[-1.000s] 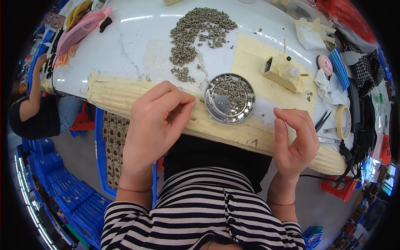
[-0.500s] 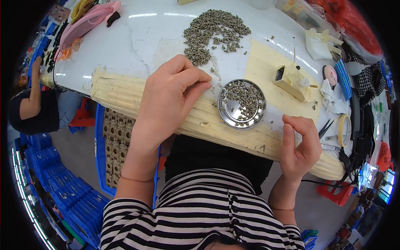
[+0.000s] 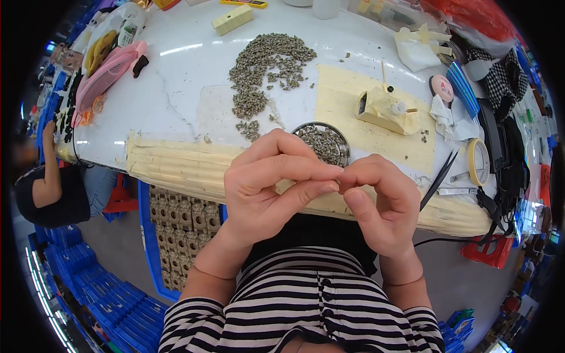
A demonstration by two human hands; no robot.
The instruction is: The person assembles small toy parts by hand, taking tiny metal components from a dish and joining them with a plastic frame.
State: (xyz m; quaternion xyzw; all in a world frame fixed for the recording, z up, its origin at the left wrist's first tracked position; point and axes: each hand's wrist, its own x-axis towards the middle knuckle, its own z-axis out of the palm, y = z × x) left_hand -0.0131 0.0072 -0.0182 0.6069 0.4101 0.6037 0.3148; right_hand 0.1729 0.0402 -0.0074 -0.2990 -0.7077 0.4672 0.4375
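Round metal dish (image 3: 348, 147) on bench (image 3: 176, 94), small metal parts (image 3: 321, 141) in it. Left hand (image 3: 273, 185) and right hand (image 3: 382, 203) at dish's near side, fingertips about meeting, blocking part of it from view. Grip: thumb and forefinger curled on each; can't tell if anything's pinched. Loose heap (image 3: 248, 79) of similar parts beyond dish, to its left. Black tweezers (image 3: 436, 183) right of dish.

Can't see the near side of the round, shiny metal dish (image 3: 348, 141); bare left hand (image 3: 265, 182) and bare right hand (image 3: 385, 203) cover it. Anything between their fingertips (image 3: 331, 171) is too small for me. Left forearm (image 3: 213, 276) hides the blue plastic crate's (image 3: 149, 247) near-right corner. Top edge crops the red plastic bag (image 3: 479, 20).
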